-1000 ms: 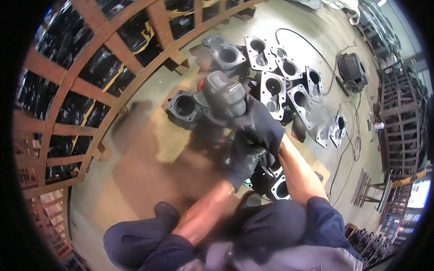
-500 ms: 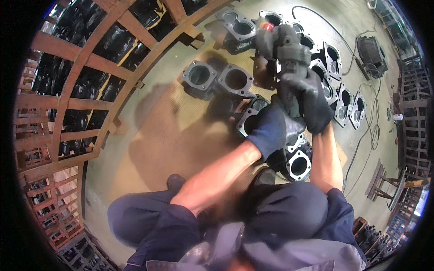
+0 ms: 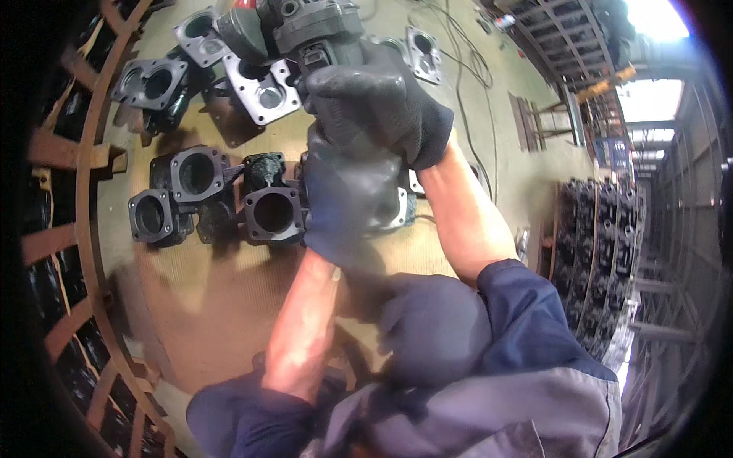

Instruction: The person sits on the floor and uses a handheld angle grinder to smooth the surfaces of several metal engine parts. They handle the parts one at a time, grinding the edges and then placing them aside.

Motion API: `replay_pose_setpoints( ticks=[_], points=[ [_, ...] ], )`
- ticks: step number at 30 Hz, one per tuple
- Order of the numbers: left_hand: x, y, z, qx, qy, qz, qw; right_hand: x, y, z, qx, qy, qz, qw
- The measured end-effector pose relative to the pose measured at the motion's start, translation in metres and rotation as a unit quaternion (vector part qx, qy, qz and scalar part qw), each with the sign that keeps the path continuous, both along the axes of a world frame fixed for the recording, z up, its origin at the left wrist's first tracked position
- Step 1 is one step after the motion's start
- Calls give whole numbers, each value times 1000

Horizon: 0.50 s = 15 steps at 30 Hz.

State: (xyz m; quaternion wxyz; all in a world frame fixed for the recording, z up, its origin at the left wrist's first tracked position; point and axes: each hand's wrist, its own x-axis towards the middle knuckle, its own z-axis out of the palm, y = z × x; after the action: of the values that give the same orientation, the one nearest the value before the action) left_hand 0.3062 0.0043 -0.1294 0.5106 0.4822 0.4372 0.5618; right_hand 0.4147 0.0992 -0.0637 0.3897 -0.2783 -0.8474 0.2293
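Nearest, a grey garment (image 3: pixel 527 412) and navy right sleeve (image 3: pixel 527 313) fill the lower edge, with both bare forearms extending upward from it. The left hand (image 3: pixel 351 195), in a dark glove with a blue cuff, is blurred and lies just below the right; how its fingers are closed cannot be told. The right hand (image 3: pixel 370 103), also gloved, wraps its fingers firmly around the body of a dark grey power tool (image 3: pixel 319 29), which lies at the upper edge. Left of the hands, a casting with a square flange (image 3: pixel 250 217) and a round bore stands on a tan ribbed sheet (image 3: pixel 229 282); a dark casting (image 3: pixel 218 177) is beside it. Beyond, a bright two-hole flange (image 3: pixel 250 95) lies below and left of the tool. Farther out are a rusty slatted frame (image 3: pixel 85 191) at left and stacked dark parts (image 3: pixel 595 237) at right.
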Motion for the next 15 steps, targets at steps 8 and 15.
replay_pose_setpoints(
  ticks=[8,15],
  points=[
    [65,-64,81,-48,-259,-213,941,71,-104,98,-215,-21,-133,967],
    [143,-131,110,-39,-205,-297,932,105,-211,153,-282,-7,-536,795]
  ],
)
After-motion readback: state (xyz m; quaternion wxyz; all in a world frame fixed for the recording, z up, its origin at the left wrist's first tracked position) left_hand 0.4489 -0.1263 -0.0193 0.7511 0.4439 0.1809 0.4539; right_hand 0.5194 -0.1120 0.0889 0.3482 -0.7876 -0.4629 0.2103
